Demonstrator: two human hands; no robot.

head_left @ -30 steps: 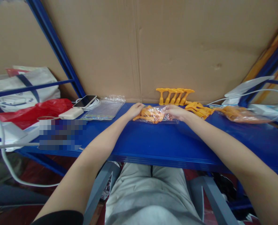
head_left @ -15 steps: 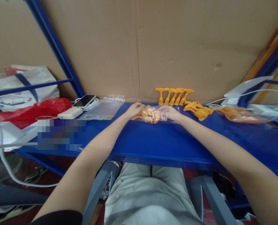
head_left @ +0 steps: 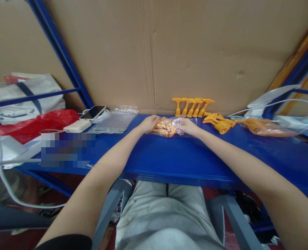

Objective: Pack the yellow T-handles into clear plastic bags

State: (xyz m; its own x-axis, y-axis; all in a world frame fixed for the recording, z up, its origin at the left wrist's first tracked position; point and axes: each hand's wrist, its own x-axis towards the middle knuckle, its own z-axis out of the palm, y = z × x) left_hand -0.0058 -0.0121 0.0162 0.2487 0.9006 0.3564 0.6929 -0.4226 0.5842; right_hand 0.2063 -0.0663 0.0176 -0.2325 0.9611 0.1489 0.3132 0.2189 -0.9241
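Cardboard sheet (head_left: 195,52) fills the back, bare brown, no print I can read. Blue counter (head_left: 169,156) runs the full width in front of it.

Far left: white tote bag (head_left: 26,100) with dark blue straps and a printed graphic, too small to read. Red plastic bag (head_left: 36,123) lies in front of it. A pixelated patch covers part of the counter's left end, nothing legible there. White cable (head_left: 3,180) loops down off the left edge.

Stack of empty clear bags (head_left: 116,121) sits left of centre, with a phone (head_left: 93,112) and a white power bank (head_left: 77,126) beside it; no brand visible on either.

Right side: a filled bag of orange parts (head_left: 265,126) lies well apart from the hands. Loose orange parts (head_left: 219,122) are piled just right of the right hand. Five upright orange parts (head_left: 193,106) stand in a row against the cardboard.

Clear bag with orange parts (head_left: 168,126) lies at mid-counter, near the back. Left hand (head_left: 148,123) is clamped on its left end, right hand (head_left: 187,125) on its right end, fingers closed on the plastic.

Versus half a second ago: right hand has moved slightly left, bag is bunched shorter between the hands. Everything else unchanged.
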